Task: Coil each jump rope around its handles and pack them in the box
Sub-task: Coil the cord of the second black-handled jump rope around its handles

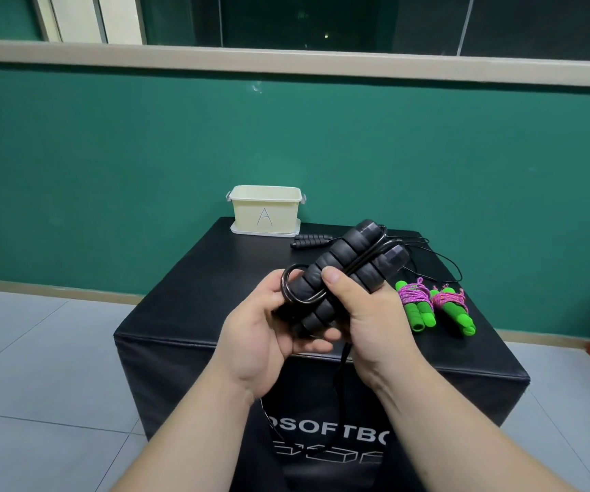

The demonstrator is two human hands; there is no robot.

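Head view: the left hand point(261, 324) and right hand point(368, 314) curl their fingers round the paired black handles point(339, 264), long axis toward 1 o'clock, right thumb pinning the cord point(283, 283), slack hanging toward 6 o'clock, the box point(267, 207) at 12 o'clock.

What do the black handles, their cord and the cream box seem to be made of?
Black handles: likely soft foam, since they are matte with ribbed, cushioned rings. Cord: probably plastic-coated, as it is glossy and keeps a stiff loop. Cream box: looks like moulded plastic, with smooth walls, a slight sheen and a rounded rim.
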